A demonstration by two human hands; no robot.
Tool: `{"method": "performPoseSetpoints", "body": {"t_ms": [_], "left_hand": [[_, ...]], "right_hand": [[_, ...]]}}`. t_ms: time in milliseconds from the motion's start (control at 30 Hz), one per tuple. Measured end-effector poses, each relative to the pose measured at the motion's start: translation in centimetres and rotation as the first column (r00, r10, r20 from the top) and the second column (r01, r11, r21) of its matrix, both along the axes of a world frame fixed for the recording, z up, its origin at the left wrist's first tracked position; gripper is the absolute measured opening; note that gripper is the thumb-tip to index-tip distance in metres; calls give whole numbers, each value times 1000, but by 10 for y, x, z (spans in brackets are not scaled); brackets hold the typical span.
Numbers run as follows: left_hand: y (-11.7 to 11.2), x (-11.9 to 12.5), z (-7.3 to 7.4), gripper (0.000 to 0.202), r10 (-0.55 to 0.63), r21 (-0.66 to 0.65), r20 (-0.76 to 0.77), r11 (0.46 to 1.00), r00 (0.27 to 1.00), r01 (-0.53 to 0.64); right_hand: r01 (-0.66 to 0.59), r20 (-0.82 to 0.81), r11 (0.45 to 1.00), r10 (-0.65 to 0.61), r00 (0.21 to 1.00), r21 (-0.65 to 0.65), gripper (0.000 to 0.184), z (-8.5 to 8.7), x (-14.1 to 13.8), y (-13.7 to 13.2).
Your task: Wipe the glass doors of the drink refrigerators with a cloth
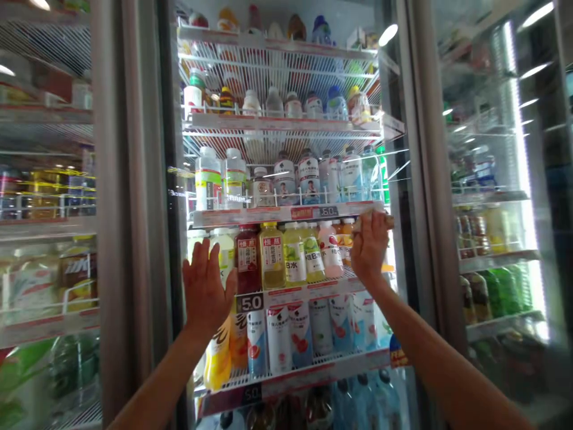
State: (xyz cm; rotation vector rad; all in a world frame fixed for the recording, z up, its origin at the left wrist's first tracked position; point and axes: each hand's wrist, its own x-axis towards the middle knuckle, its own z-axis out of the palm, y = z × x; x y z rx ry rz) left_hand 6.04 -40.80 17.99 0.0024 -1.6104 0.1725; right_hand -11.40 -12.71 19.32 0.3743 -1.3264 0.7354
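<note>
My left hand (208, 289) is raised with its fingers stretched upward and the palm turned to the glass door of a drinks cooler. It holds nothing, and it seems to rest flat on the glass. At the right side of the door, my right hand (370, 248) presses a crumpled beige cloth (389, 222) against the pane. Most of the cloth is hidden under the fingers. Behind the glass, near the left hand, stand a dark red drink bottle (248, 260) and a yellow drink bottle (271, 257). Orange-capped bottles (346, 239) are close to the right hand.
Metal door frames (138, 179) run upright at the left, with another frame (432, 179) at the right. Wire shelves (282, 122) hold several rows of bottles, with price strips (286, 214) along their edges. Neighbouring cooler doors show more bottles (492, 292). Lamp reflections lie on the glass.
</note>
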Motion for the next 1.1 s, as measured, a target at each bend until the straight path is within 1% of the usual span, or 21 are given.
{"method": "performPoseSetpoints", "body": {"t_ms": [33,100,167,200,233,300,367,400,433,500,567,633,667,700,767,833,867,900,967,1033,1100], "left_hand": [[2,-3,5,63,-2,10,5,1000,1000,2],[5,-9,15,63,-7,30,15,1000,1000,6],[7,-14,21,63,-9,43,16,999,1000,8],[7,-15,23,63,-8,43,11,999,1000,8],[7,-17,24,63,-5,41,4,999,1000,5],[6,-18,25,62,3,29,-14,1000,1000,-2],[6,-20,24,61,11,14,-30,1000,999,-11],[6,-20,24,61,15,10,-37,1000,999,-14],[6,-21,24,61,17,6,-42,1000,999,-17],[7,-21,24,61,23,3,-47,1000,999,-23],[7,-21,24,61,27,7,-46,1000,999,-26],[6,-19,25,61,27,12,-39,1000,999,-26],[6,-18,25,60,26,16,-33,1000,999,-25],[6,-16,27,60,25,21,-28,999,999,-25],[6,-12,31,60,29,27,-21,999,999,-29],[8,-9,39,61,40,40,-24,998,999,-39],[10,-9,43,61,47,47,-27,998,999,-46],[12,-9,48,61,53,51,-31,997,998,-51],[16,-11,57,61,59,51,-33,997,998,-57],[18,-14,63,61,58,38,-31,998,998,-57],[16,-16,66,61,61,38,-25,997,998,-60]], "right_hand": [[-6,-34,994,10,999,109,56,-6,7,-7],[-1,-85,925,36,996,379,61,-18,20,-16],[17,-93,863,35,995,506,62,-23,20,-11],[28,-84,881,14,996,472,61,-21,14,-3],[41,-68,926,-16,998,376,59,-17,4,9],[68,-16,994,-67,998,84,56,-3,-19,33],[75,13,993,-74,997,-94,54,12,-34,45],[65,8,993,-64,998,-100,54,17,-35,43],[48,-8,997,-49,999,-54,55,20,-32,36],[16,-56,990,-9,998,138,57,19,-13,15],[13,-94,933,22,995,359,58,13,6,-4],[34,-111,876,22,994,482,56,10,14,-8],[43,-104,877,8,995,478,54,11,12,-2],[49,-84,904,-14,996,424,52,14,6,6],[57,-9,977,-56,998,204,50,26,-11,26],[71,61,998,-71,996,3,51,41,-22,35],[74,72,997,-72,995,-28,51,47,-22,33],[75,62,997,-75,995,-4,51,51,-18,27],[72,-3,982,-73,997,173,51,52,-1,5],[81,-84,914,-52,995,396,50,47,16,-15],[91,-120,863,-35,992,496,51,44,20,-19]]}}
